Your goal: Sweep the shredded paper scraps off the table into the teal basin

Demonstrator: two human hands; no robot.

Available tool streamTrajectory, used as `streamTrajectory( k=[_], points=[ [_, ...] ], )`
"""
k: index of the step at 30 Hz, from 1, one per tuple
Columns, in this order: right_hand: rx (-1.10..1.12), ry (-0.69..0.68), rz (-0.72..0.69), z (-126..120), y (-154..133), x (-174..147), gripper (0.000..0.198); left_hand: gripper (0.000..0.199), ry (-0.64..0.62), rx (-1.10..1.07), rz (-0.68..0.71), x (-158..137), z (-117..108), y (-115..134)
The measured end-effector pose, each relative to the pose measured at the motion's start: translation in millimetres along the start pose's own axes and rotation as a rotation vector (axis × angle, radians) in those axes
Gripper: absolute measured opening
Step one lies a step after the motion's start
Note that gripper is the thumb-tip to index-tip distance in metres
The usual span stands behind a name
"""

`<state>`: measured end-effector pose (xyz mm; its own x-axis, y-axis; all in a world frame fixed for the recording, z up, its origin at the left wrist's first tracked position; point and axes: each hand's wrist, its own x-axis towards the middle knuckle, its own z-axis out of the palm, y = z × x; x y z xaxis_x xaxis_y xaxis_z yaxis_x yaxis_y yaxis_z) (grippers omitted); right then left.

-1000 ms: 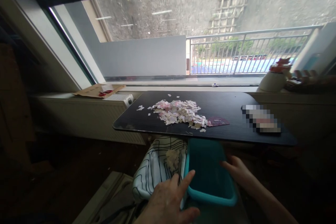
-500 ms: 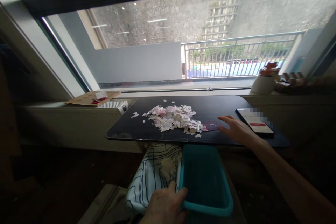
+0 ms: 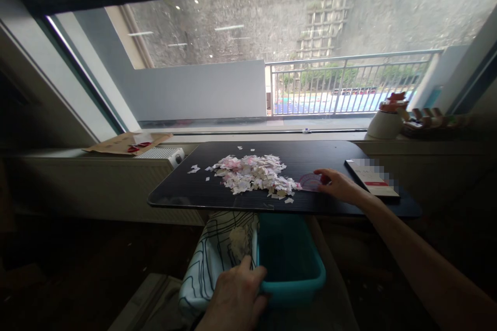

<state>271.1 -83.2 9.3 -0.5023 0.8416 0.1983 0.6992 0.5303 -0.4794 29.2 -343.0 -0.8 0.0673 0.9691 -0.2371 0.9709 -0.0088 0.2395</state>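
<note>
Left hand (image 3: 236,297) is curled over the near left rim of the teal rectangular plastic bin (image 3: 289,261), gripping it below the near edge of the black tabletop (image 3: 217,194). Right hand (image 3: 339,185) lies flat, fingers spread, on a pink translucent protractor (image 3: 310,182) just right of the heap of torn white and pink paper scraps (image 3: 252,173). Phone (image 3: 370,178) at far right: screen blurred, unreadable.

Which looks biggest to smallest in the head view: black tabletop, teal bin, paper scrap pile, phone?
1. black tabletop
2. paper scrap pile and teal bin: similar apparent size; the bin is nearer the camera, and the left hand covers its corner, so unranked.
3. phone, beside the right hand.
</note>
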Motion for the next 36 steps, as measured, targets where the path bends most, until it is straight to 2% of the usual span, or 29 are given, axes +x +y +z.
streamTrajectory(
  k=[5, 8, 10, 13, 17, 21, 26, 32, 36],
  points=[
    [0.205, 0.023, 0.015, -1, -2, -14, 0.035, 0.01, 0.072, -0.017, 0.056, 5, 3, -5],
    [0.43, 0.027, 0.079, -4, -17, -26, 0.037, 0.007, 0.113, -0.03, 0.08, 5, 3, -7],
    [0.484, 0.011, 0.101, -3, -29, -33, 0.036, 0.004, 0.119, -0.043, 0.102, 4, 1, -6],
    [0.459, -0.015, 0.049, 2, -42, -39, 0.032, 0.006, 0.083, -0.041, 0.126, 2, -4, -1],
    [0.32, -0.032, -0.034, 7, -51, -43, 0.03, 0.009, -0.007, -0.014, 0.159, 2, -9, 7],
    [0.22, -0.011, -0.052, 3, -55, -46, 0.032, 0.012, -0.087, 0.019, 0.223, 3, -11, 16],
    [0.222, -0.041, -0.057, 1, -60, -48, 0.031, 0.018, -0.167, 0.082, 0.336, 6, -16, 34],
    [0.211, -0.011, -0.059, 7, -68, -48, 0.029, 0.02, -0.136, 0.112, 0.417, 14, -19, 44],
    [0.25, -0.071, -0.069, 8, -70, -49, 0.027, 0.02, -0.127, 0.109, 0.431, 15, -21, 44]
  ],
)
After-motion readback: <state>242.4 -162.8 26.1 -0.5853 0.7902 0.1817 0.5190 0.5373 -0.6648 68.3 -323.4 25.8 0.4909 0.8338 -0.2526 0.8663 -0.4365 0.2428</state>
